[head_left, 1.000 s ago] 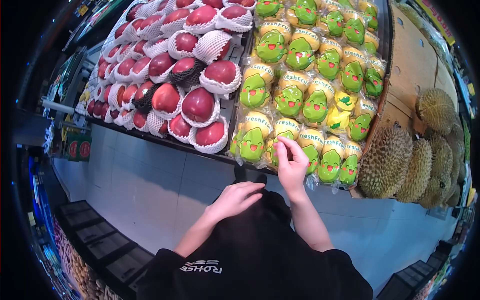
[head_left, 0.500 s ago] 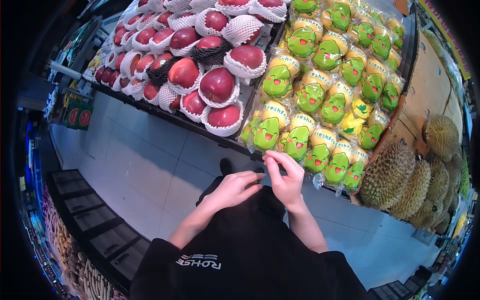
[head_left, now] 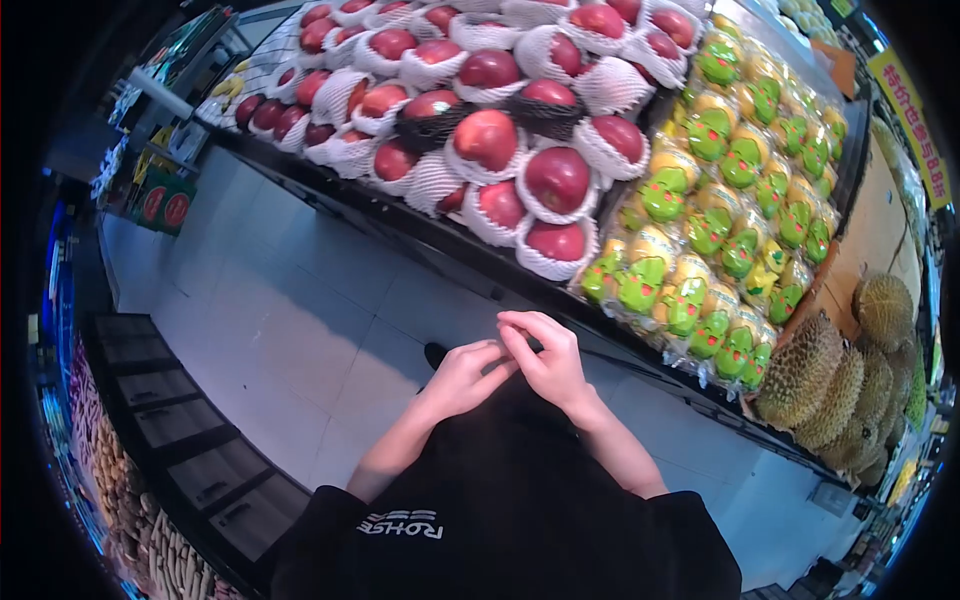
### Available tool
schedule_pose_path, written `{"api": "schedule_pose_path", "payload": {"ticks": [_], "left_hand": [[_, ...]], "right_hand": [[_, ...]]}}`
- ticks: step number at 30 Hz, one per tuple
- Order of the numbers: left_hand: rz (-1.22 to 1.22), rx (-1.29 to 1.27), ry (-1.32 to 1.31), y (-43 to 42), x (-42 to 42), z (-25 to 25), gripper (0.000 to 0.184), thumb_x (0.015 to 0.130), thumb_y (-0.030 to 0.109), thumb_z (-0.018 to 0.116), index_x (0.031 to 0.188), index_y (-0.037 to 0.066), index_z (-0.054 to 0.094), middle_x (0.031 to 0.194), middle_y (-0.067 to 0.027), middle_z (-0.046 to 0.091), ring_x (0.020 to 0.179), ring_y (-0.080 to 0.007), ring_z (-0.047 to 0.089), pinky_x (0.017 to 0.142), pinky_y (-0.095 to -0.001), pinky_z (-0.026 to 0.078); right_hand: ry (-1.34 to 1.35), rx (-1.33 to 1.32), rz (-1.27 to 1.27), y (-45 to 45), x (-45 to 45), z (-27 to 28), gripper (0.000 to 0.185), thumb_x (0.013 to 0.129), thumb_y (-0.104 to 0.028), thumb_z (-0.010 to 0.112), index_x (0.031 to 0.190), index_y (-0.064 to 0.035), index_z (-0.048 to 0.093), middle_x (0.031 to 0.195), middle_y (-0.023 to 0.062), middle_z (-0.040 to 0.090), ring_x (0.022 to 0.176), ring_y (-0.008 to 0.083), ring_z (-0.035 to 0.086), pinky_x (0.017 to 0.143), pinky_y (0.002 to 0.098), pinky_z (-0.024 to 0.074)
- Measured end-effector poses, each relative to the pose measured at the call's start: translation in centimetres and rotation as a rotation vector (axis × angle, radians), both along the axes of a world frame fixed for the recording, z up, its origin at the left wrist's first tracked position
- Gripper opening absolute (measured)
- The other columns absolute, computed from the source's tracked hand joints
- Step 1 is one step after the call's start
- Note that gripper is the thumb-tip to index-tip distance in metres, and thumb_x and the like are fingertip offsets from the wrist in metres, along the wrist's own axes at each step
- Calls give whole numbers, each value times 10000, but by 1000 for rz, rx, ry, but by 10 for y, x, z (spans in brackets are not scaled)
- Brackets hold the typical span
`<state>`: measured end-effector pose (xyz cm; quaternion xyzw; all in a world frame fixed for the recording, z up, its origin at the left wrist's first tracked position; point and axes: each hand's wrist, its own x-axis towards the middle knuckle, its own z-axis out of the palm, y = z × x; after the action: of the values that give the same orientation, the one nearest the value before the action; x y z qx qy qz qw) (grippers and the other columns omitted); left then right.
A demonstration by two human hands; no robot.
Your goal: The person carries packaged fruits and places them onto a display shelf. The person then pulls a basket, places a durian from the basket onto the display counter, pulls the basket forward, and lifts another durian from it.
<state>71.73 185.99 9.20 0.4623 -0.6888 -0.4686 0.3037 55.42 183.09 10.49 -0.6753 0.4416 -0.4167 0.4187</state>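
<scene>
My left hand (head_left: 462, 382) and my right hand (head_left: 552, 362) meet in front of my black top (head_left: 500, 480), over the floor by the fruit stand. The left hand's fingers are stretched out and loosely bent, with the thumb apart. Long fingers of the right hand reach over the left fingertips, a gap showing between thumb and fingers. I make out nothing held in either hand. Nearest ahead lie large red fruits (head_left: 557, 180) in white foam nets (head_left: 548, 265), and yellow fruits in clear bags printed with green smiling cartoons (head_left: 641, 285). Neither hand touches them.
Spiky durians (head_left: 800, 370) sit by a cardboard sheet (head_left: 850, 235) at the right end of the stand. A dark front edge (head_left: 400, 210) borders the display. Black bins (head_left: 205, 470) stand at the lower left. A yellow sign (head_left: 908, 125) hangs upper right.
The view has shifted so the fruit stand sits further right. My hands have come together; the right hand has moved left, away from the bagged fruit, its pinched fingertips now apart.
</scene>
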Motion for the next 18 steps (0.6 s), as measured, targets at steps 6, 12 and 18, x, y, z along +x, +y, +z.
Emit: {"api": "schedule_pose_path", "payload": {"ticks": [6, 12, 18], "left_hand": [[226, 45, 140, 17, 115, -10, 191, 841, 101, 598, 999, -1, 632, 938, -150, 660, 871, -293, 648, 757, -341, 502], [141, 103, 91, 38, 208, -16, 264, 743, 45, 610, 1002, -3, 633, 966, -136, 670, 910, -262, 644, 801, -346, 493], [177, -1, -81, 48, 260, -7, 227, 712, 77, 621, 929, 13, 615, 875, -152, 637, 817, -333, 617, 710, -394, 490]], "right_hand": [[14, 343, 374, 9, 107, -14, 386, 946, -241, 515, 1232, 18, 534, 1141, 203, 615, 1068, 293, 604, 887, 349, 470], [177, 326, 592, 10, 196, -16, 452, 901, -233, 584, 1267, 20, 502, 1054, 166, 642, 945, 209, 622, 827, 317, 478], [227, 373, 768, -1, 264, -18, 472, 838, -171, 561, 1269, 10, 496, 1069, 207, 640, 980, 310, 635, 839, 368, 490]]}}
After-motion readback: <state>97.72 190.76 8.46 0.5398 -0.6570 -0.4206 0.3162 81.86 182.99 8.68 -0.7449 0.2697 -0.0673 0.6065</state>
